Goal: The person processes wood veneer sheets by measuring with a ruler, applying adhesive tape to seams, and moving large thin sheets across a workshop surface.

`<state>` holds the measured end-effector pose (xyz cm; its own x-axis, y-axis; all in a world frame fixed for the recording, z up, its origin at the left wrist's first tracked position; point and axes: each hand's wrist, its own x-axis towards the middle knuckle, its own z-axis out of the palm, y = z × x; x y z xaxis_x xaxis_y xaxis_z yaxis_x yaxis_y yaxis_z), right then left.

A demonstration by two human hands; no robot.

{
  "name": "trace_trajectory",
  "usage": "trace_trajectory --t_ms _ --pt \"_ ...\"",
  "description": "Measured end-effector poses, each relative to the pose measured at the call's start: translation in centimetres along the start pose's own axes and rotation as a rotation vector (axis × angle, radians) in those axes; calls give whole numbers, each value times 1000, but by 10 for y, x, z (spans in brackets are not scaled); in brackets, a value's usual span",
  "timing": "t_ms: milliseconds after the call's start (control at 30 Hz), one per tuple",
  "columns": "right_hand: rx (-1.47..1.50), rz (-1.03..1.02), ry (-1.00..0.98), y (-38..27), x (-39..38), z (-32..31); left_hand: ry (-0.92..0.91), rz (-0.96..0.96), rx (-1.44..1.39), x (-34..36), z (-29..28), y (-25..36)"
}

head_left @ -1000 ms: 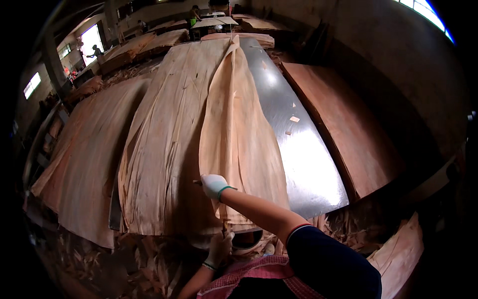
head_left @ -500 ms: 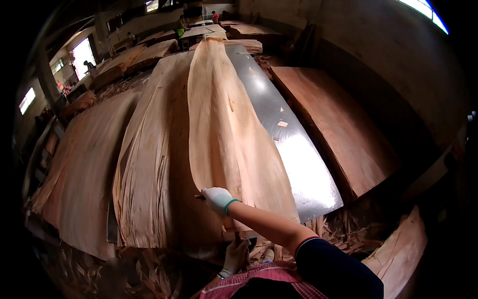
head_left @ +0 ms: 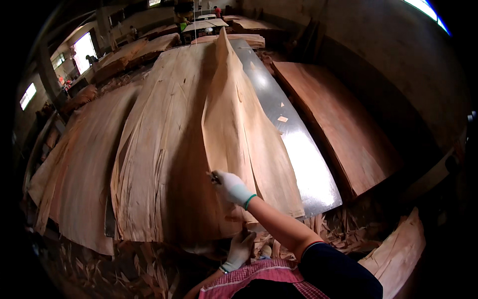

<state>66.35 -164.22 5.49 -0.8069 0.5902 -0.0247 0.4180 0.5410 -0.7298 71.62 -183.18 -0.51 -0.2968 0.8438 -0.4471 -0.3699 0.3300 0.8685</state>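
Note:
A long, pale wood veneer sheet (head_left: pixel 249 144) stretches away from me, its left side lifted and the far end raised to a peak. My right hand (head_left: pixel 232 189), in a white glove with a teal cuff, is closed at the sheet's left edge. A small dark piece shows at its fingertips; I cannot make out what it is. Low in front of me, my left hand (head_left: pixel 240 250), also gloved, is closed at the sheet's near edge, its fingertips partly hidden. Beneath and left of the sheet lies a veneer stack (head_left: pixel 149 149) with split, layered edges.
A shiny dark metal sheet (head_left: pixel 303 154) lies to the right, with small wood scraps on it. Beyond it is a reddish veneer stack (head_left: pixel 338 129). Another stack (head_left: pixel 89 174) stands at left. Veneer scraps (head_left: pixel 343 226) litter the floor. Far back, a person in red (head_left: pixel 217 11) is visible.
The veneer sheet's left edge and far end have moved to the right, the far end rising into a peak. My right hand has gone right and slightly farther away; the left stays low.

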Motion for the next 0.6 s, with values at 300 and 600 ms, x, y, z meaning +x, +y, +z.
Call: trace_trajectory --t_ms 300,600 --pt "885 -85 107 28 -43 -132 -47 165 216 27 58 42" --pt "718 -41 491 84 -92 -270 -193 59 -3 30 71 106"
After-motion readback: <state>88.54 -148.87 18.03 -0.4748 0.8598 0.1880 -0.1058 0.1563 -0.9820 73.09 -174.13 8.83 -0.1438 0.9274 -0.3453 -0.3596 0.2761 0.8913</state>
